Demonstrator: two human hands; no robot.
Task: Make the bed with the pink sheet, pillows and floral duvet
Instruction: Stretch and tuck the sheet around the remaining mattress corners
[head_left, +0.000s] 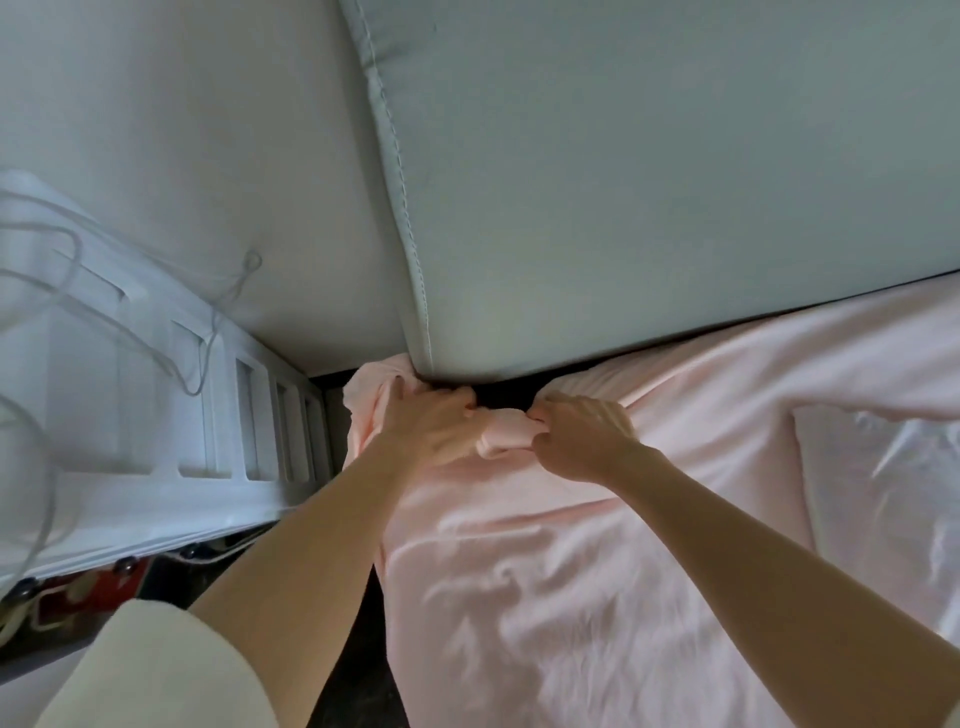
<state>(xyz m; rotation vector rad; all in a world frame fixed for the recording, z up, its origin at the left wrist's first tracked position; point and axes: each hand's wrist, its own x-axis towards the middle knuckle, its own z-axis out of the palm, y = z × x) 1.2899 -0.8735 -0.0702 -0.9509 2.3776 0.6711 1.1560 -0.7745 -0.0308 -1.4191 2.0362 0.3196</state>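
Note:
The pink sheet (545, 571) lies wrinkled over the mattress and fills the lower right of the head view. At the bed's corner, just under the padded grey headboard (623, 208), both hands hold a bunched fold of the sheet. My left hand (431, 426) grips the fold from the left, beside the headboard's corner. My right hand (582, 436) pinches the same fold from the right. A pink pillow (883, 493) lies on the sheet at the right edge. No floral duvet is in view.
A white slatted piece of furniture (249, 415) with loose white cables (67, 260) stands close on the left. A dark narrow gap (358, 623) runs between it and the bed. The white wall (182, 130) is behind.

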